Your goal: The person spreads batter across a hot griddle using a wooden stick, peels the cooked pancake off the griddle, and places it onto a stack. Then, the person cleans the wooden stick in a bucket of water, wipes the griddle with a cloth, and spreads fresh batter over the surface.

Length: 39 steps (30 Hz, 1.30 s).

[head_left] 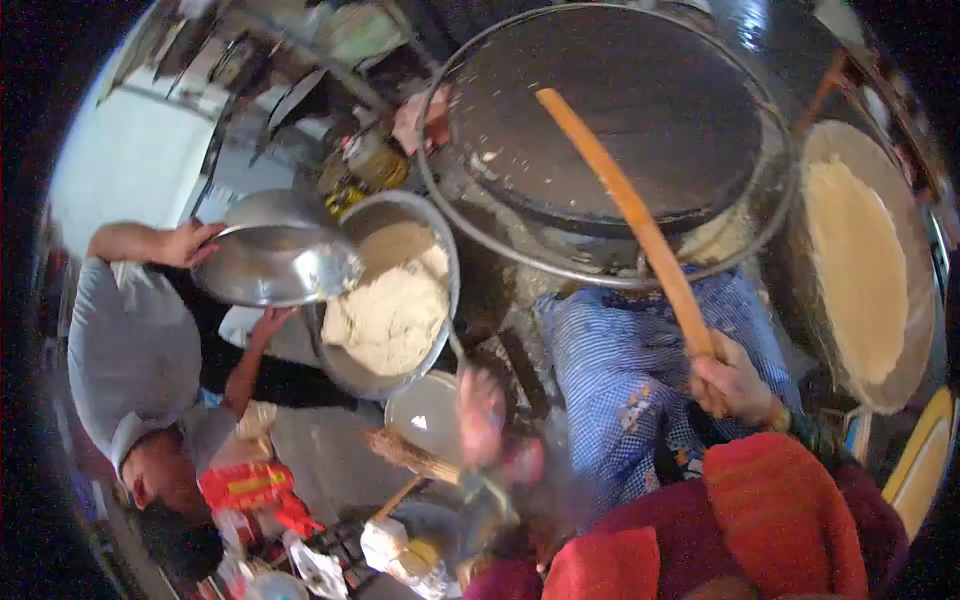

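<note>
My right hand (pixel 728 380) is closed around the lower end of a long, slightly curved wooden spatula (pixel 625 195). The spatula slants up and left across a round dark griddle (pixel 610 110), where pale crumbs lie near the left edge. My left hand (pixel 482 412) is smeared by motion beside the big metal pot (pixel 453 260) of pale dough (pixel 390 318). A thin handle reaches up from near that hand to the pot's side; whether the hand grips it is unclear. Below the hand lie a straw brush (pixel 412 455) and a pale round container (pixel 422 408).
At left a co-worker (pixel 135 330) holds a steel bowl (pixel 275 260) tilted against the pot's rim. On the right, a thin round pancake (pixel 860 270) lies on a round tray (pixel 925 330). A metal ring (pixel 425 130) surrounds the griddle. Bags and a red packet (pixel 250 488) sit lower left.
</note>
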Motion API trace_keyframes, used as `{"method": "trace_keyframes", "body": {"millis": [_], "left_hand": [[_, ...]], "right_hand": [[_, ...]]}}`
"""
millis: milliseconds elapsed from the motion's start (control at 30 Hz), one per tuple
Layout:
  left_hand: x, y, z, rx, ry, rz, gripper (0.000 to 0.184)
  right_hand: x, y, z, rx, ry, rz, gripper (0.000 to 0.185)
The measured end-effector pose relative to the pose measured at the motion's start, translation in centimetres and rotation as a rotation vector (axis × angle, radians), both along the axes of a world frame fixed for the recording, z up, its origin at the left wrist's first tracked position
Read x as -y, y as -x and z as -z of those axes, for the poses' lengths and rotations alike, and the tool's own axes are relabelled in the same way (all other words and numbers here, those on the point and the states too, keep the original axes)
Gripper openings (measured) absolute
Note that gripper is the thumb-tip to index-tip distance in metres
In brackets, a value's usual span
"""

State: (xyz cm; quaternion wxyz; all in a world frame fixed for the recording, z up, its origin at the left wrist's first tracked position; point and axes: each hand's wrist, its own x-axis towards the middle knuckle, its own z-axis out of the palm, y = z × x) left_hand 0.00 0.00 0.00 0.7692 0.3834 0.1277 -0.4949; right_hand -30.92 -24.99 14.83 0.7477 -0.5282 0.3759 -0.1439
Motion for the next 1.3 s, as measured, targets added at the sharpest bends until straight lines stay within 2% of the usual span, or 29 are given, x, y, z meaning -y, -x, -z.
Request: {"method": "trace_keyframes", "body": {"millis": [33,67,100,133,167,200,233,267,300,333,367,400,433,500,533,600,633,700,733,767,800,833,867,933,967,1100,1300], "left_hand": [[-1.4,-1.6,-0.1,-0.078,0.006,-0.018,0.016],[-2.9,-3.2,-0.2,-0.156,0.011,-0.039,0.012],[-4.3,-4.3,-7.4,-0.107,0.03,-0.012,0.013],[-4.7,-0.3,-11.2,0.014,-0.348,-0.171,0.012],[-3.9,-1.9,-12.0,0.15,-0.35,-0.209,0.012],[-3.1,-3.3,-13.4,0.285,-0.355,-0.25,0.011],[-4.9,-4.6,-13.1,0.199,-0.137,-0.156,0.011],[-5.0,-4.4,-13.9,0.369,-0.33,-0.203,0.011],[-5.2,-4.2,-14.6,0.518,-0.557,-0.239,0.012],[-4.4,-2.9,-18.0,0.332,-0.346,-0.217,0.012],[-3.6,-1.5,-20.3,0.146,-0.131,-0.199,0.013],[-2.9,-0.2,-21.3,0.282,-0.147,-0.149,0.015],[-2.6,0.0,-19.7,0.302,-0.14,-0.151,0.015],[-1.6,0.2,-20.7,0.388,-0.194,-0.069,0.03],[0.1,0.7,-21.5,0.4,-0.198,-0.078,0.03],[4.6,2.9,-22.9,0.582,-0.123,0.132,0.034],[6.2,3.3,-22.6,0.702,-0.281,0.174,0.049],[9.6,4.6,-21.1,0.794,-0.184,0.251,0.055],[11.5,5.6,-20.8,0.861,-0.268,0.286,0.063],[12.3,4.9,-19.1,0.953,-0.172,0.426,0.063],[14.5,5.4,-18.2,1.204,-0.278,0.429,0.061],[16.5,4.9,-16.1,1.536,-0.281,0.429,0.06],[18.5,4.3,-14.0,1.87,-0.311,0.363,0.059],[20.7,3.7,-12.5,2.228,-0.446,0.474,0.063],[21.2,4.1,-12.3,2.235,-0.662,0.595,0.061],[22.8,2.4,-9.7,2.386,-0.673,0.698,0.059],[21.1,3.3,-11.3,2.401,-0.666,0.702,0.062]], "right_hand": [[-0.1,-2.0,-0.5,-0.046,-0.021,-0.041,0.032],[-0.3,-3.7,-0.7,-0.093,-0.048,-0.083,0.018],[0.2,-4.6,-2.2,-0.006,-0.112,-0.067,0.018],[0.4,-4.0,-4.2,-0.115,-0.1,-0.065,0.018],[2.0,-5.2,-4.0,-0.127,-0.021,-0.063,0.019],[3.2,-6.8,-0.9,0.054,0.067,-0.018,0.018],[4.5,-7.5,0.0,0.107,0.1,-0.01,0.018],[5.6,-8.1,0.4,0.117,0.094,0.014,0.018],[6.7,-8.8,1.1,0.125,0.285,0.091,0.019],[7.7,-9.0,1.2,0.121,0.467,0.162,0.02],[9.0,-8.7,1.2,0.042,0.463,0.167,0.026],[11.0,-8.7,3.9,-0.17,0.725,0.179,0.028],[12.5,-8.9,8.8,-0.385,0.996,0.196,0.03],[14.1,-8.7,12.6,-0.521,0.954,0.2,0.03],[14.9,-8.3,13.8,-0.528,0.948,0.208,0.029],[16.2,-7.1,14.0,-0.51,0.939,0.263,0.029],[17.2,-6.2,13.8,-0.503,0.937,0.33,0.029],[18.5,-5.1,13.7,-0.58,0.959,0.353,0.029],[19.2,-4.7,13.9,-0.53,0.962,0.365,0.026],[19.8,-4.2,13.7,-0.483,0.965,0.376,0.024],[19.8,-4.1,13.0,-0.453,0.849,0.396,0.025],[20.5,-4.1,14.5,-0.499,1.0,0.411,0.026],[20.7,-3.8,14.4,-0.491,0.992,0.415,0.029],[20.7,-4.0,14.3,-0.508,0.988,0.419,0.034],[20.8,-4.1,14.6,-0.53,0.994,0.422,0.035],[20.5,-4.0,13.7,-0.492,0.928,0.371,0.035],[19.5,-4.5,13.4,-0.41,0.913,0.448,0.038]]}}
